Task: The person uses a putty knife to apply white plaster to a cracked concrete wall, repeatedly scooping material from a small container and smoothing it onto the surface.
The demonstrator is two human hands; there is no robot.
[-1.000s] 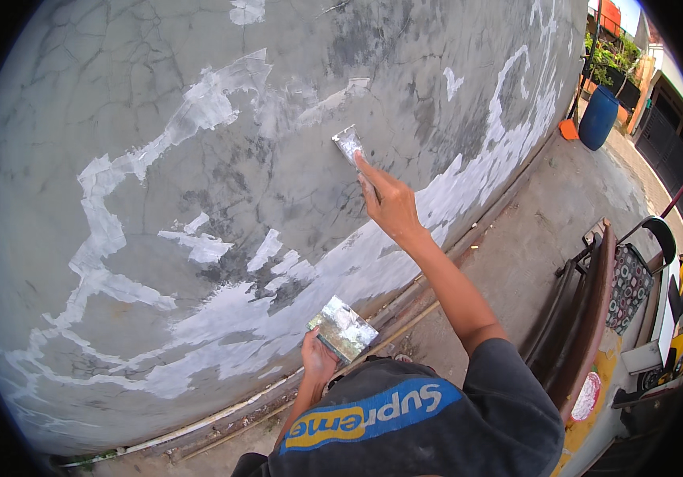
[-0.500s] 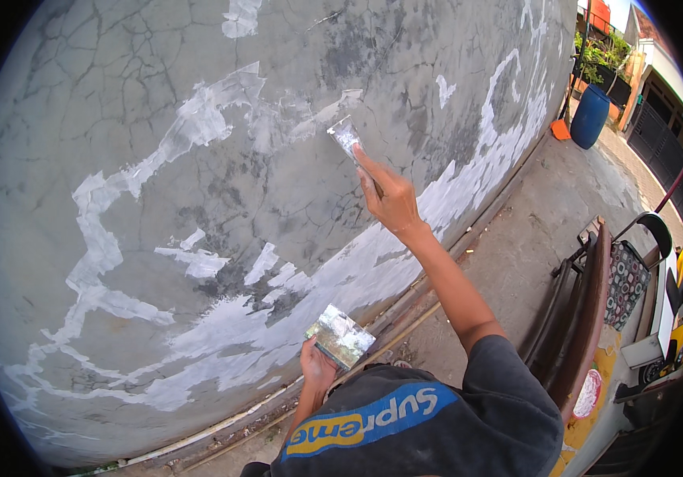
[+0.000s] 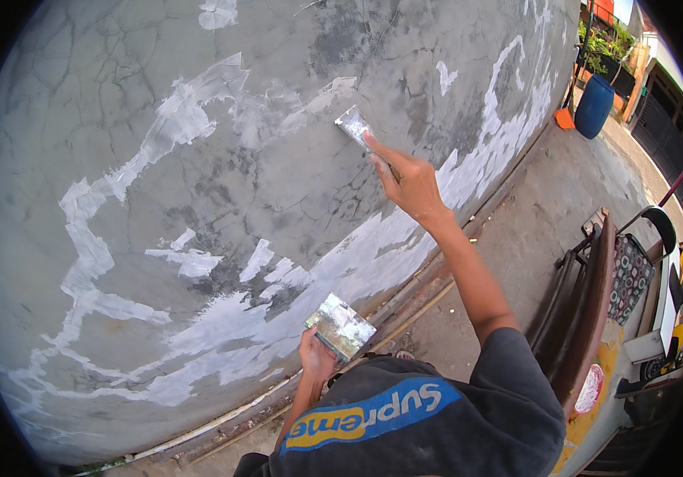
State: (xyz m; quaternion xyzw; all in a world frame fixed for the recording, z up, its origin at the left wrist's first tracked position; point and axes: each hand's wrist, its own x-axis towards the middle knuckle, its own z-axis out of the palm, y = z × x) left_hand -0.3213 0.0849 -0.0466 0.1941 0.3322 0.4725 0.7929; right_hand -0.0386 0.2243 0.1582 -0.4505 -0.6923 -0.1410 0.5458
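Note:
My right hand grips a putty knife whose wide blade, smeared with white, lies at the grey cracked wall. Whether the blade's edge touches the wall I cannot tell. White filler runs over the wall in patches and bands, with a thin streak just above and left of the blade. Low in front of me, my left hand holds a flat square board by its left edge. White paste covers part of its upper face.
A concrete floor runs along the wall's foot, with thin pipes there. To the right stand a brown bench, a patterned cushion and a white-and-pink round container. Farther off is a blue barrel beside an orange object.
My right hand and the putty knife have shifted slightly to the right. The board stays in my left hand, turned a little. The whole view has moved slightly.

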